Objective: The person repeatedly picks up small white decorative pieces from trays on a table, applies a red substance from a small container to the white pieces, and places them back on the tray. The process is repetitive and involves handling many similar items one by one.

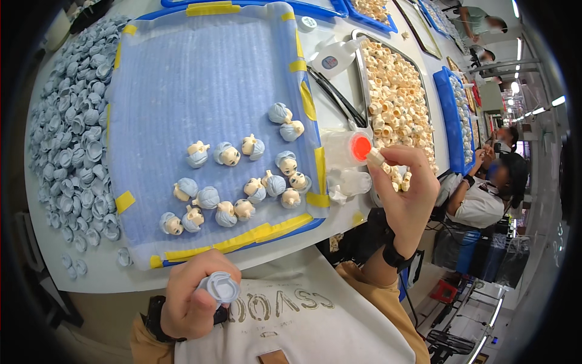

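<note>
In the head view, the left hand (188, 297) is at the near side, in front of the person's white shirt (267, 327) and short of the tabletop (103, 270); its fingers are closed around a pale blue hair piece (219, 288), its hollow side facing up. The right hand (407, 194) is farther off to the right, beyond the right side of the tray, with thumb and fingertips pinching a small cream face piece (376, 158). That face piece is just beside the red-orange end of a clear cup (361, 147); whether they touch I cannot tell. The two held pieces are thus well apart, one near and left, the other far and right. Between and beyond the hands lies a blue-lined tray (200, 85) edged with yellow tape, with doll heads (227, 154) grouped mostly in its near half. A large heap of loose blue hair pieces (79, 133) covers the left of the tabletop. Right of the tray are a white bottle (333, 59), dark tweezers (333, 91) and a metal tray (364, 79) full of cream pieces (397, 85).
</note>
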The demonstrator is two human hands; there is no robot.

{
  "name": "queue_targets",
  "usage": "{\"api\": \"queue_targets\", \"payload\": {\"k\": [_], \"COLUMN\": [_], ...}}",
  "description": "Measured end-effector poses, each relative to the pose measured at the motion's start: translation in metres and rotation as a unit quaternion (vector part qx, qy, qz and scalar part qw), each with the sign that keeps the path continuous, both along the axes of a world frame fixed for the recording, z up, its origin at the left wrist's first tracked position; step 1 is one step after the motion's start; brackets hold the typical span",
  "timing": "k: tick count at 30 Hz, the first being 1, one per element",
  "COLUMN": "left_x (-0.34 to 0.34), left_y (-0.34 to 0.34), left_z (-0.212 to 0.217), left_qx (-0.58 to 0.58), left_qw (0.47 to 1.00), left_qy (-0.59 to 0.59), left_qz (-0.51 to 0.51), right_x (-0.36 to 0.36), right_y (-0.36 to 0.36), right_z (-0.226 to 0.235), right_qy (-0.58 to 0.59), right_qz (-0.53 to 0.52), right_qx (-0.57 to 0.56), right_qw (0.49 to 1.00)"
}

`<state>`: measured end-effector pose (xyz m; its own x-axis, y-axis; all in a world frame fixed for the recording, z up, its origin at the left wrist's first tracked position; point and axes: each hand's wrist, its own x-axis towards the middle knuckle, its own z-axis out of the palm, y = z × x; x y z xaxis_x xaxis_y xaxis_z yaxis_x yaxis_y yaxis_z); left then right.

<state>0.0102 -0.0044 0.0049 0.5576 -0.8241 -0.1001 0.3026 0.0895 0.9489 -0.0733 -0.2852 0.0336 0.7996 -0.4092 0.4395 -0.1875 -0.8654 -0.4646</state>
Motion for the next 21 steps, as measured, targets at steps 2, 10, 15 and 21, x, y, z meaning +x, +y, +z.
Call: {"api": "queue_targets", "payload": {"k": [2, 10, 15, 21], "left_x": [-0.002, -0.004, -0.002, -0.005], "left_y": [-0.003, -0.014, -0.01, -0.01], "left_z": [-0.002, -0.009, -0.01, -0.007], "left_qx": [0.0, -0.037, -0.002, 0.008], "left_qw": [1.0, 0.984, 0.962, 0.961], "left_qy": [-0.027, -0.172, -0.274, -0.275], "left_qz": [0.003, 0.006, -0.007, 0.001], "right_x": [-0.005, 0.002, 0.006, 0.003], "right_y": [0.017, 0.092, 0.089, 0.098], "right_z": [-0.002, -0.002, 0.002, -0.016], "right_qy": [-0.045, -0.101, -0.033, -0.105], "right_qz": [0.0, 0.336, 0.357, 0.356], "right_qx": [0.037, 0.22, 0.206, 0.208], "right_qw": [0.998, 0.91, 0.91, 0.905]}}
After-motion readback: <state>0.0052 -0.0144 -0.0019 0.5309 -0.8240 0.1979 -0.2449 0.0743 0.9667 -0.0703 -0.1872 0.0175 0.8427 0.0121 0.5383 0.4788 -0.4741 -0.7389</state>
